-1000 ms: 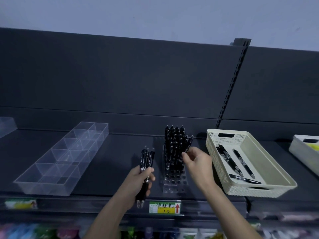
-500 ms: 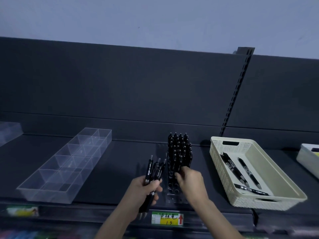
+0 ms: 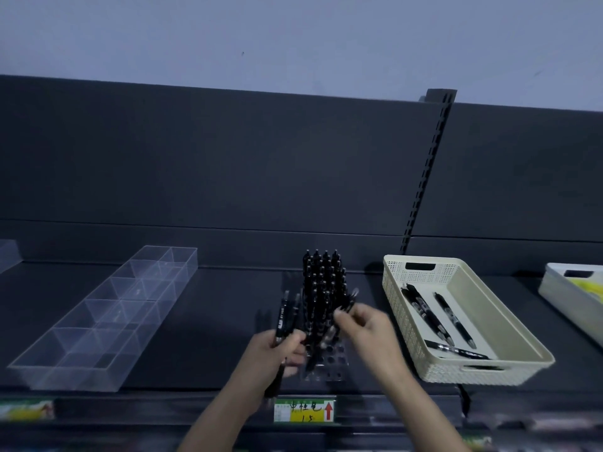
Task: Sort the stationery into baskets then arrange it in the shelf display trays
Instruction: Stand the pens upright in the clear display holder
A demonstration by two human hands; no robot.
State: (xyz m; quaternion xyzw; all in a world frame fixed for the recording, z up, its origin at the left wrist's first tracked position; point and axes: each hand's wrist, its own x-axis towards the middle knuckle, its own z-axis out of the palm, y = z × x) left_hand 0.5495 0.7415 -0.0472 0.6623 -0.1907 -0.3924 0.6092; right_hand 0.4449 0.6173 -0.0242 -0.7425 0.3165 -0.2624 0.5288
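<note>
Entry: black click pens, shelf display stage. Left grip (image 3: 280, 352) is curled round a small bundle of black click pens (image 3: 281, 321). Right grip (image 3: 367, 331), half a second ago low at the clear perforated plastic pen stand (image 3: 329, 365), is now raised and pinches one blurred black pen (image 3: 347, 305) above the empty front holes. Judged: next insertion pending. Three pens lie in the cream perforated plastic basket (image 3: 473, 375), just right of the stand. Clear compartmented plastic tray (image 3: 107, 318) sits well left, with open dark shelf (image 3: 228, 321) between.

Right hand (image 3: 367, 334) has risen from the rack (image 3: 329, 365), pinching a pen (image 3: 348, 302) (blurred).
</note>
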